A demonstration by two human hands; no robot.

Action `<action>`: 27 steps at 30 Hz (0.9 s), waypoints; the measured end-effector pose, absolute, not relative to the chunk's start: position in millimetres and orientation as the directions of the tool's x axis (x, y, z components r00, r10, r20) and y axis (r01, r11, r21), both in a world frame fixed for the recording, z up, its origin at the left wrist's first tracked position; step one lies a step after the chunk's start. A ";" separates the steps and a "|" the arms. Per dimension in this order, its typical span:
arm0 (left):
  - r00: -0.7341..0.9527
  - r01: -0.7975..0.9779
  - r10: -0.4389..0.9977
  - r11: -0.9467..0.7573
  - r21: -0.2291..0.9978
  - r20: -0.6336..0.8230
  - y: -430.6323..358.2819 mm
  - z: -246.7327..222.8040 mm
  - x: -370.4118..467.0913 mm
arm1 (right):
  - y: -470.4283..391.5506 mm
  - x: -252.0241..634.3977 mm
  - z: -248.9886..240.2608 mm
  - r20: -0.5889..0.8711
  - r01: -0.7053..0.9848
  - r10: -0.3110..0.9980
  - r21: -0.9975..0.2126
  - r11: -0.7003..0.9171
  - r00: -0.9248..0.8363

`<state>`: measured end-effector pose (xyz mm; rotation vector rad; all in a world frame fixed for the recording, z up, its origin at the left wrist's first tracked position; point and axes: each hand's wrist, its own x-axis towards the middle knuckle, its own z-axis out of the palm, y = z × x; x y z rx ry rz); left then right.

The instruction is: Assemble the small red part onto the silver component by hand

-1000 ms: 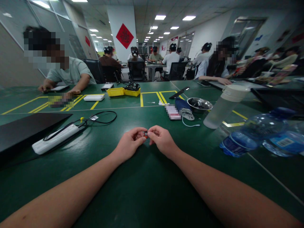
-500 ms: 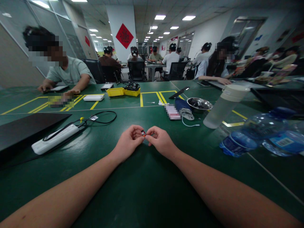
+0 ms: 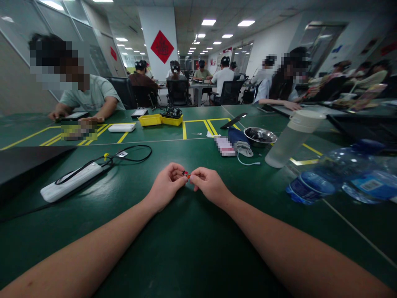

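Note:
Just above the green table [image 3: 186, 231], my left hand [image 3: 166, 182] and my right hand [image 3: 209, 184] meet at the fingertips. Pinched between them is a small red-and-orange piece [image 3: 186, 174] with dark parts, too small to name by kind. Thumb and fingers of my left hand close on its left side, with the other fingers curled behind. On the right side, my right thumb and forefinger grip its orange end. Fingertips hide much of it.
At left lie a white power strip [image 3: 71, 182] with black cable and a large black panel [image 3: 27, 165]. To the right are a phone [image 3: 225, 145], a pouch [image 3: 240, 138], a steel bowl [image 3: 260, 136], a frosted bottle [image 3: 291, 138] and blue water bottles [image 3: 313, 186]. Yellow trays [image 3: 151, 120] stand farther back.
The small piece has turned slightly between my fingers, showing more red and orange. Both hands stay in nearly the same place. The black panel at left has shifted leftward.

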<state>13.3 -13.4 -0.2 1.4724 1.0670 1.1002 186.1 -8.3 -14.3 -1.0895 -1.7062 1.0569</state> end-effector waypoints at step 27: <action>0.238 0.102 0.966 -0.128 0.987 0.101 -14.7 -0.5 10.5 | -7.3 183.8 -15.0 0.171 0.139 0.948 -0.967 0.213 -0.267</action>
